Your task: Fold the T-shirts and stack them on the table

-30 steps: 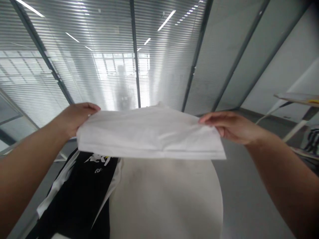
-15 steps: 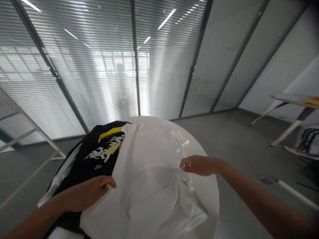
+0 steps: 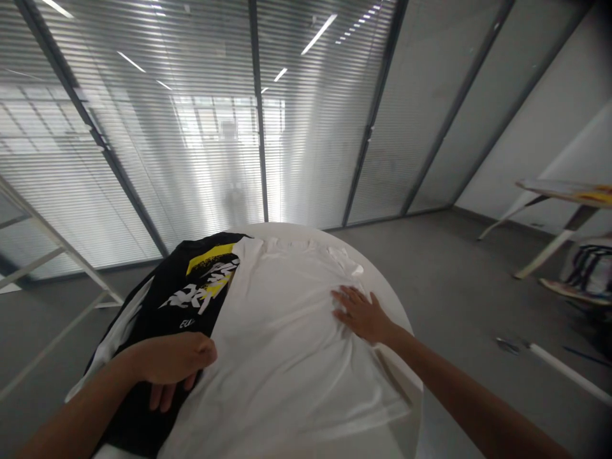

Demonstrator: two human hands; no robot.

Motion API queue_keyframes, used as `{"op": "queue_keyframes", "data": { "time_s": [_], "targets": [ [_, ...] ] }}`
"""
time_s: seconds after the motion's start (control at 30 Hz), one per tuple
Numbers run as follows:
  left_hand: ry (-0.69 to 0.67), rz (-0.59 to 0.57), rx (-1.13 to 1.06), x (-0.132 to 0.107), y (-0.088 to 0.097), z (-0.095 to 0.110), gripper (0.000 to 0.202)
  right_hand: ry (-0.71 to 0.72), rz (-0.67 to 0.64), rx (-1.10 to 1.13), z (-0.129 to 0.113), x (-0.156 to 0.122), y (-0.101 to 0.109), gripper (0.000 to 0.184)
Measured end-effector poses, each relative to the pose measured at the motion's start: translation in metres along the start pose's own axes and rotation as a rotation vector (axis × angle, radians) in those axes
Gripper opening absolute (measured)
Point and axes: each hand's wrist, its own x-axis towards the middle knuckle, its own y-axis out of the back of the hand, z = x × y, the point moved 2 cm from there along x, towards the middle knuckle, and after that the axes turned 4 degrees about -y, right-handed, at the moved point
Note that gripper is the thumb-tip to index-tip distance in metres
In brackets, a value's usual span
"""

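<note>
Office floor, slatted glass partitions (image 3: 143, 127) behind: a person bends over a round white surface (image 3: 389, 299), both bare hands on laid-out clothing. The right hand (image 3: 361, 313) lies open and flat, fingers spread, pressing on a white T-shirt (image 3: 287, 357) toward the far right of the garment, with soft creases running from the palm to the near edge. The left hand (image 3: 169, 363) sits at the shirt's left edge, back upward, fingers curled down over a black T-shirt (image 3: 143, 325); whether it is pinching either garment cannot be told from this view. The white shirt lies spread across the surface, overlapping the black one along its left side. Above the left hand, the black shirt carries white and yellow print (image 3: 203, 287), and it drapes past the rim on the left. Right of the right hand, a white tube (image 3: 568, 373) and a small dark object (image 3: 507, 345) lie on the grey floor (image 3: 459, 268), well apart from the surface. Farther right stands a trestle table (image 3: 568, 194), with striped fabric (image 3: 590, 271) below it. Left of the left hand rises a pale metal frame (image 3: 52, 268). A blurred upright figure (image 3: 234, 204) shows behind the glass.
</note>
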Motion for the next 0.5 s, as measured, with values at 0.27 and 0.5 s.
{"op": "queue_keyframes", "data": {
  "time_s": [0.27, 0.5],
  "targets": [
    [-0.287, 0.309, 0.179, 0.062, -0.004, 0.021, 0.04, 0.066, 0.025, 0.107, -0.014, -0.023, 0.035, 0.044],
    [-0.529, 0.397, 0.485, 0.119, -0.063, 0.008, 0.047, 0.266, -0.221, 0.326, -0.045, -0.059, 0.041, 0.051]
  ]
}}
